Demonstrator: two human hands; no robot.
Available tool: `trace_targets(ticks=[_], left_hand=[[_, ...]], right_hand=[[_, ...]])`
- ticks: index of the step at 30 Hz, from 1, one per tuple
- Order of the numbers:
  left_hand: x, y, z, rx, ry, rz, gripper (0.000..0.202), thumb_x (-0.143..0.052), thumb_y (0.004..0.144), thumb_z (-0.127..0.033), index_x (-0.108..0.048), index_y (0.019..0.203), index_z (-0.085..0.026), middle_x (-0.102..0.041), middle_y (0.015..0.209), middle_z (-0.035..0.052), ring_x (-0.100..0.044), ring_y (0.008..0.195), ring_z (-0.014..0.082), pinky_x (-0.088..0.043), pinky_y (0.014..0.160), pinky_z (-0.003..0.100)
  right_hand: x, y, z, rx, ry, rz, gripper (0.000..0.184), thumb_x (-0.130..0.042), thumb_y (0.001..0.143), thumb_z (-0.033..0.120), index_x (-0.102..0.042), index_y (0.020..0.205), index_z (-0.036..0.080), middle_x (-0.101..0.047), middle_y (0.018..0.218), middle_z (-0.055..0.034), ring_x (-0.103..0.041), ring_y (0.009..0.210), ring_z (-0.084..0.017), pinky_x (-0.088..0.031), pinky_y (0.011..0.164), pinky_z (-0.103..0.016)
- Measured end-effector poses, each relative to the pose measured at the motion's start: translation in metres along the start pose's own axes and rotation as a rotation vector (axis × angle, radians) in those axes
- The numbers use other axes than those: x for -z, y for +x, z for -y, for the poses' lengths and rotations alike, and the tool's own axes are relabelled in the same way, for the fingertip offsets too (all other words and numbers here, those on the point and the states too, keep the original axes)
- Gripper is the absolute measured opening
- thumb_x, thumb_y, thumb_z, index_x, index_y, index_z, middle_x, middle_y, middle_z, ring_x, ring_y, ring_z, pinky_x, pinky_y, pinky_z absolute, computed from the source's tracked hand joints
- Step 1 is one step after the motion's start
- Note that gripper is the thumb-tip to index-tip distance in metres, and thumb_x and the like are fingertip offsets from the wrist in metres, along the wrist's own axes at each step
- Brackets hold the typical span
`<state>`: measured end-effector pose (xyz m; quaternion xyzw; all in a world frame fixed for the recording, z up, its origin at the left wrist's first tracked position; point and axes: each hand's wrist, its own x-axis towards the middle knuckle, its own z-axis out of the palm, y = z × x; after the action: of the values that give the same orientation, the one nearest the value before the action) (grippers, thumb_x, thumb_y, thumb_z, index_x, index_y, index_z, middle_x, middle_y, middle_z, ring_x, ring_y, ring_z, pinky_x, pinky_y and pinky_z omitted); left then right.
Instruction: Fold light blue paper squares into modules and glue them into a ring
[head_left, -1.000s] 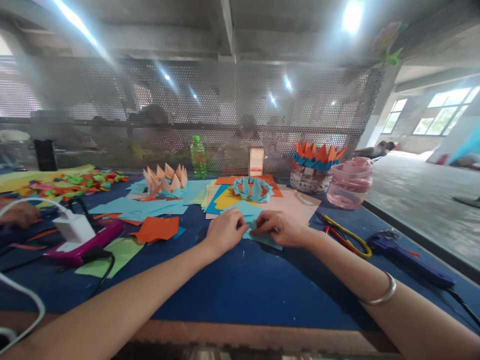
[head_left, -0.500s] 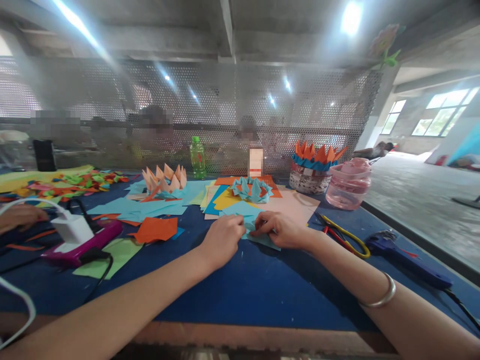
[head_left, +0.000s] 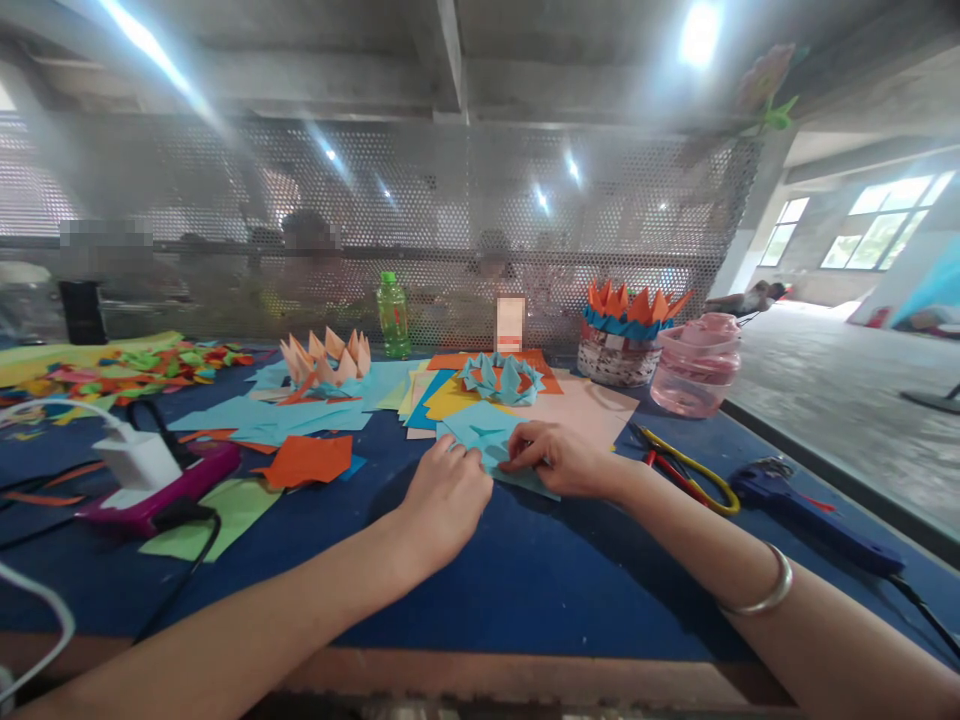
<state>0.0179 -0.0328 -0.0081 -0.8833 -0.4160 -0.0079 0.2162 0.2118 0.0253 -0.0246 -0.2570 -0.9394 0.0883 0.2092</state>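
A folded sheet of light blue paper point(head_left: 480, 425) lies on the blue tabletop in front of me, creases showing on its upper face. My left hand point(head_left: 448, 497) is at its left edge with fingers curled onto it; the fingertips are partly hidden. From the right, my right hand point(head_left: 559, 460) pinches the same sheet between thumb and fingers. Just behind sits a ring of folded light blue paper points point(head_left: 502, 380). Farther left stands a similar ring of peach paper points point(head_left: 326, 360).
Coloured sheets point(head_left: 592, 405) lie under and around the rings. On the right are yellow-and-red-handled pliers point(head_left: 694, 475), a blue glue gun point(head_left: 817, 520), a pink jug point(head_left: 694, 370) and an orange-and-blue paper basket point(head_left: 622, 345). A purple power strip point(head_left: 161, 490), paper scraps point(head_left: 142, 365) and a green bottle point(head_left: 392, 318) are leftward.
My left hand has moved left and slightly toward me, away from my right hand, uncovering more of the light blue paper. My right hand stays put. Another person's hand at far left has left view.
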Motion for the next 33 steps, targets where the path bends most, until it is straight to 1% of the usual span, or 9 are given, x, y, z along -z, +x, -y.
trace_targets(ticks=[4, 8, 11, 14, 19, 24, 26, 30, 33], left_hand=[[0.000, 0.000, 0.000, 0.012, 0.000, 0.000, 0.016, -0.051, 0.074, -0.007, -0.066, 0.073, -0.013, -0.064, 0.074, 0.0108, -0.059, 0.073, 0.0227, -0.040, 0.072, 0.037], [-0.003, -0.001, 0.005, -0.044, -0.026, -0.058, 0.022, -0.048, 0.079, -0.010, -0.066, 0.092, -0.013, -0.063, 0.083, 0.0101, -0.057, 0.079, 0.0238, -0.039, 0.071, 0.037], [-0.005, 0.000, 0.007, -0.073, -0.029, -0.068, 0.025, -0.045, 0.083, -0.010, -0.065, 0.097, -0.014, -0.062, 0.085, 0.0097, -0.056, 0.082, 0.0240, -0.039, 0.072, 0.037], [-0.005, 0.002, 0.005, -0.061, -0.008, -0.039, 0.023, -0.046, 0.081, -0.009, -0.067, 0.091, -0.014, -0.063, 0.086, 0.0105, -0.057, 0.081, 0.0233, -0.039, 0.072, 0.036], [-0.003, 0.006, 0.000, -0.019, 0.041, 0.017, 0.019, -0.052, 0.074, -0.008, -0.069, 0.069, -0.013, -0.063, 0.076, 0.0127, -0.058, 0.076, 0.0248, -0.039, 0.068, 0.037], [-0.003, 0.003, -0.002, 0.032, 0.059, 0.007, 0.018, -0.054, 0.071, -0.008, -0.070, 0.066, -0.013, -0.063, 0.075, 0.0137, -0.058, 0.075, 0.0245, -0.039, 0.067, 0.036], [-0.004, 0.001, -0.002, 0.043, 0.059, -0.013, 0.018, -0.053, 0.072, -0.008, -0.070, 0.068, -0.013, -0.063, 0.076, 0.0136, -0.058, 0.077, 0.0245, -0.040, 0.067, 0.036], [-0.005, 0.000, 0.001, 0.048, 0.033, -0.029, 0.019, -0.052, 0.073, -0.008, -0.069, 0.069, -0.013, -0.062, 0.076, 0.0131, -0.058, 0.078, 0.0249, -0.041, 0.068, 0.036], [-0.004, 0.000, 0.002, 0.050, 0.006, -0.024, 0.019, -0.051, 0.073, -0.008, -0.069, 0.068, -0.013, -0.062, 0.076, 0.0132, -0.058, 0.078, 0.0260, -0.041, 0.069, 0.038]], right_hand=[[-0.001, 0.000, 0.000, 0.002, 0.008, -0.005, 0.057, -0.043, 0.061, -0.007, -0.073, 0.096, 0.027, -0.063, 0.090, -0.0014, -0.058, 0.080, -0.013, -0.043, 0.072, -0.023], [-0.002, 0.000, -0.001, 0.002, 0.007, -0.009, 0.056, -0.044, 0.060, -0.007, -0.073, 0.095, 0.025, -0.062, 0.089, -0.0016, -0.058, 0.080, -0.013, -0.044, 0.074, -0.023], [-0.002, 0.000, -0.002, 0.007, 0.007, -0.014, 0.056, -0.045, 0.061, -0.006, -0.073, 0.095, 0.026, -0.062, 0.089, -0.0012, -0.058, 0.080, -0.013, -0.044, 0.072, -0.022], [-0.002, 0.000, -0.002, 0.012, 0.003, -0.014, 0.057, -0.044, 0.060, -0.007, -0.073, 0.096, 0.027, -0.063, 0.089, -0.0009, -0.057, 0.079, -0.012, -0.043, 0.070, -0.021], [-0.002, 0.000, -0.001, 0.000, -0.005, -0.012, 0.057, -0.044, 0.061, -0.007, -0.073, 0.096, 0.026, -0.063, 0.090, -0.0013, -0.058, 0.080, -0.013, -0.044, 0.072, -0.022], [-0.004, 0.001, 0.001, 0.002, -0.003, -0.017, 0.057, -0.044, 0.061, -0.008, -0.073, 0.096, 0.027, -0.064, 0.090, -0.0014, -0.058, 0.079, -0.013, -0.045, 0.072, -0.023], [-0.004, 0.001, -0.001, 0.009, -0.008, -0.055, 0.055, -0.045, 0.062, -0.007, -0.072, 0.097, 0.025, -0.064, 0.090, -0.0026, -0.059, 0.081, -0.014, -0.046, 0.074, -0.024], [0.003, -0.003, -0.014, -0.014, -0.072, -0.216, 0.048, -0.048, 0.067, -0.003, -0.067, 0.104, 0.021, -0.060, 0.101, -0.0073, -0.056, 0.095, -0.018, -0.046, 0.085, -0.033], [0.009, -0.006, -0.023, -0.078, -0.132, -0.236, 0.050, -0.051, 0.064, -0.002, -0.063, 0.107, 0.019, -0.056, 0.109, -0.0090, -0.053, 0.101, -0.021, -0.044, 0.090, -0.038]])
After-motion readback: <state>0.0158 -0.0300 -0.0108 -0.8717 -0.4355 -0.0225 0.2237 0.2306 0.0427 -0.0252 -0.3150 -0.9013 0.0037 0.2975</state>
